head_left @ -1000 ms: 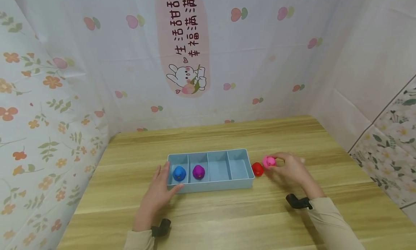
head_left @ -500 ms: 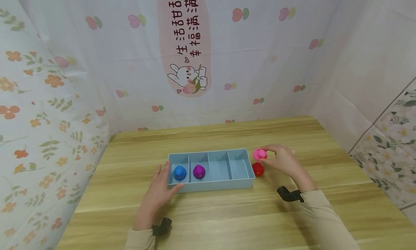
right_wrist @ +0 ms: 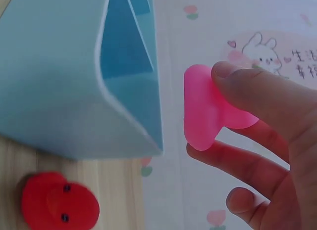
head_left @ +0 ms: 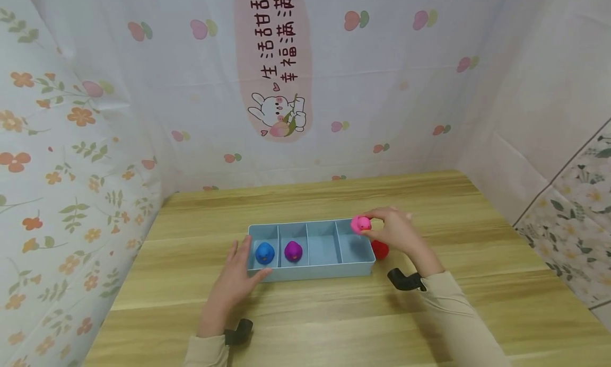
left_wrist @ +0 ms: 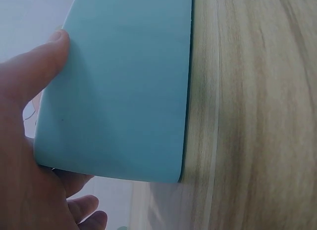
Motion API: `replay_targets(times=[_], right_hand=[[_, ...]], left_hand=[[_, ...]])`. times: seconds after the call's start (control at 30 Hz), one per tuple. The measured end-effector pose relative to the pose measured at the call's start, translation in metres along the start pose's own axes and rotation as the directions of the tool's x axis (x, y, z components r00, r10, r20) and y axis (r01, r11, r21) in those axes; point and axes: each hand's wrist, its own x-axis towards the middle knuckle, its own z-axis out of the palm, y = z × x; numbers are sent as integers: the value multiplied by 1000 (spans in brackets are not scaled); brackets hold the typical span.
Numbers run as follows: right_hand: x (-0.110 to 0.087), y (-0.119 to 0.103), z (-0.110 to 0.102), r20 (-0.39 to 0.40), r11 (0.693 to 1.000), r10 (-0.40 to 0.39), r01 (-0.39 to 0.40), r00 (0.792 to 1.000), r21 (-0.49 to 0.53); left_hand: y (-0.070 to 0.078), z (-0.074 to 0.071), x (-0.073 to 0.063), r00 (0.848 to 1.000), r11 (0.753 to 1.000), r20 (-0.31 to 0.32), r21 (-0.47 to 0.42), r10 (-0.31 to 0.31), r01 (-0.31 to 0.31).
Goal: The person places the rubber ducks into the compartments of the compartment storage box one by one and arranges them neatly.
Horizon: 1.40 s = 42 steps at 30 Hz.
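A pale blue divided box [head_left: 310, 273] lies lengthwise on the table. My left hand [head_left: 231, 282] holds its left end at the front corner, thumb on the front rim [left_wrist: 58, 39] and fingers round the end wall. A blue toy duck [head_left: 264, 253] sits in the leftmost compartment, a purple toy duck [head_left: 293, 251] in the one beside it. My right hand [head_left: 396, 230] pinches a pink toy duck [head_left: 361, 225] between thumb and fingers, raised over the back of the rightmost compartment. Just outside the box's right end, a red toy duck [right_wrist: 57, 203] stands on the table, partly hidden in the head view.
The wood-grain table [head_left: 305, 324] reaches back to a white printed curtain [head_left: 200, 91]. Floral fabric [head_left: 71, 197] hangs along the left side and a pale sheet [head_left: 515, 128] on the right. The box's two right compartments hold no duck.
My right hand has carried the pink duck left and upward, from beside the red duck to over the box's right end. My left hand stays at the box.
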Motion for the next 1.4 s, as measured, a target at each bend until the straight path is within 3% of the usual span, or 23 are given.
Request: replay_targets(times=[0.4, 0.73, 1.13, 1.4], right_hand=[[12, -25, 18, 46, 997, -75, 74, 996, 26], [23, -47, 37, 121, 996, -92, 92, 988, 7], [24, -58, 63, 218, 973, -88, 131, 972, -188], [23, -66, 72, 226, 973, -30, 80, 974, -217]], left_hand=[[1, -2, 0, 1000, 1000, 21, -7, -9, 9], [-1, -2, -1, 1000, 1000, 21, -11, -5, 6], [-3, 0, 0, 1000, 1000, -4, -16, 22, -22], [-3, -1, 0, 999, 999, -26, -16, 40, -41]])
